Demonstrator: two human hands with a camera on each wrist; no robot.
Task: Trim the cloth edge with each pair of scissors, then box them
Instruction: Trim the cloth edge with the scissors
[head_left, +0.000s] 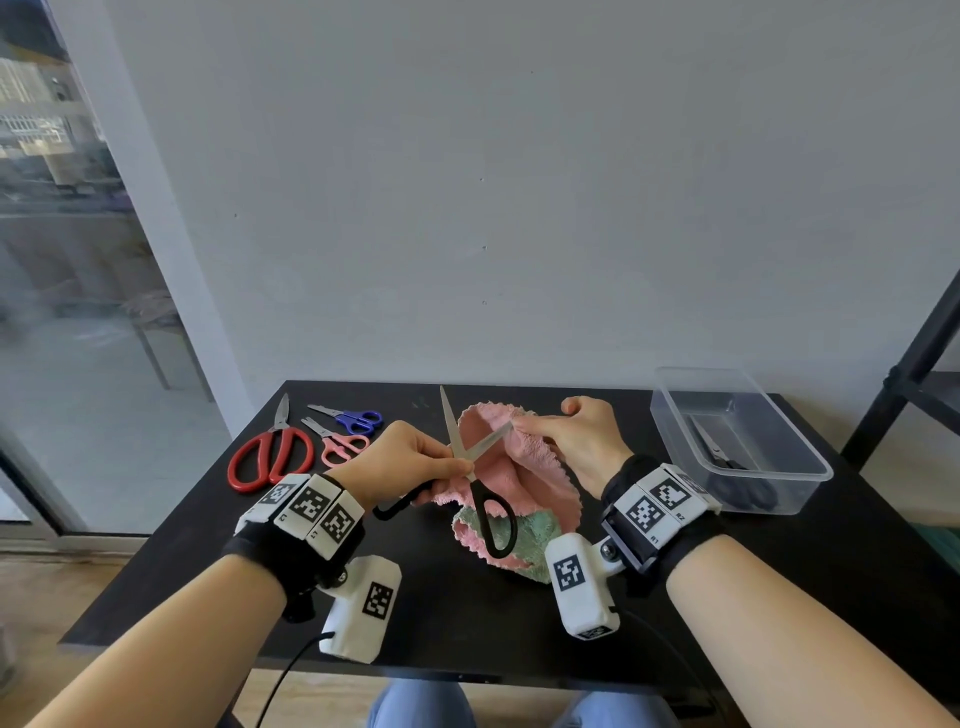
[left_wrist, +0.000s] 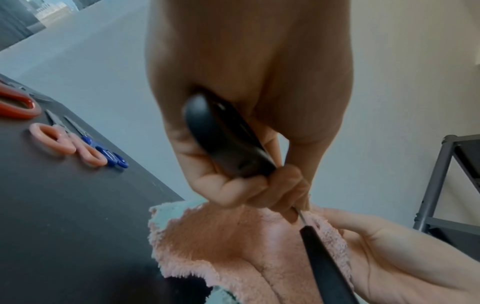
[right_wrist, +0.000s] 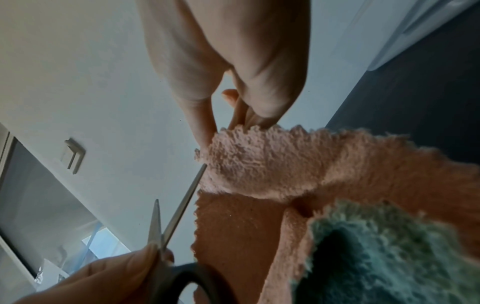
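- Lying at the left end of the black table (head_left: 156, 587), three spare pairs sit close together: the red scissors (head_left: 270, 457) nearest the edge, the pink scissors (head_left: 340, 444) just right of them, and the blue scissors (head_left: 353, 418) behind the pink pair, all with blades pointing toward the wall.
- The left hand (head_left: 400, 460) is raised over the table with the forearm reaching in from the lower left, its back toward the head camera. Its fingers (left_wrist: 249, 193) are curled round one loop of the black scissors (head_left: 480, 470); the other loop hangs free below, in front of the cloth.
- The black scissors stand with their blades parted in a V: one blade points up toward the wall, the other angles right, its tip touching the cloth's raised edge.
- The pink cloth (head_left: 524, 467) is lifted between the two hands; its lower part rests crumpled on the table. It is fluffy, with a zigzag edge and a green reverse side showing at the bottom.
- The right hand (head_left: 582, 441) comes in from the lower right and pinches the cloth's top edge between thumb and fingers (right_wrist: 197, 115), holding it up to the blade.
- The clear plastic box (head_left: 737, 441) stands at the table's far right, with a dark-handled pair of scissors (head_left: 724, 452) inside.
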